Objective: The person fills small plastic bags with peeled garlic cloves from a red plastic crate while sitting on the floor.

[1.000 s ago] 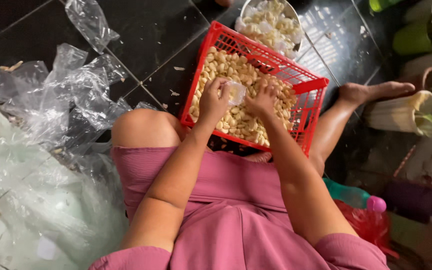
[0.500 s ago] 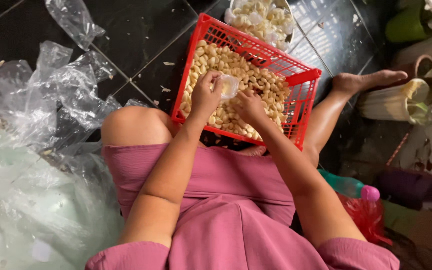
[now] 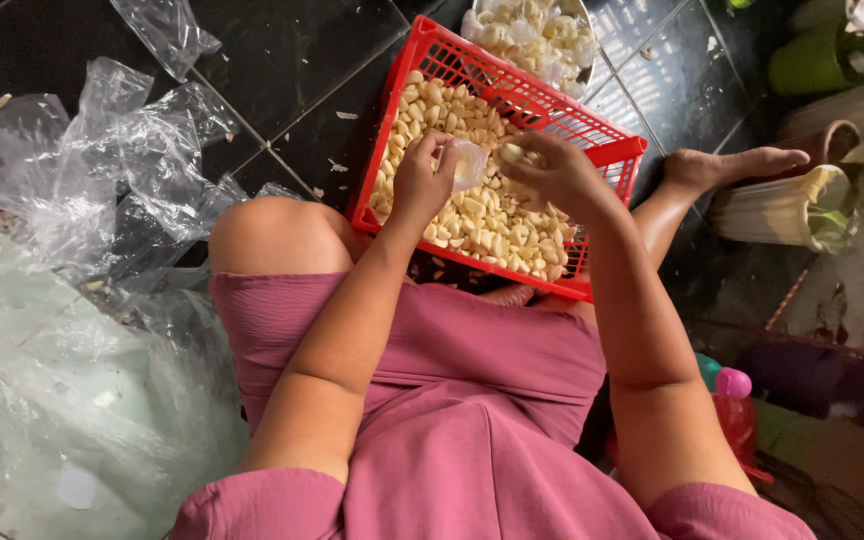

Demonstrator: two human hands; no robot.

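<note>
1. We see the left hand (image 3: 422,180) just above the centre of the frame, over the red basket (image 3: 607,150), its fingers pinched on a small clear plastic bag (image 3: 470,163).
2. The right hand (image 3: 552,170) sits just beside it on the right, fingers curled on a garlic clove (image 3: 510,153) at the bag's edge.
3. The basket lies at upper centre on the dark tiled floor (image 3: 282,60), filled with peeled garlic cloves (image 3: 482,225).
4. A metal bowl (image 3: 584,10) with more cloves touches the basket's far rim at the top edge.
5. Crumpled clear plastic sheets (image 3: 122,160) spread across the left of the frame.
6. We see a pink-capped bottle (image 3: 732,385) at lower right.
</note>
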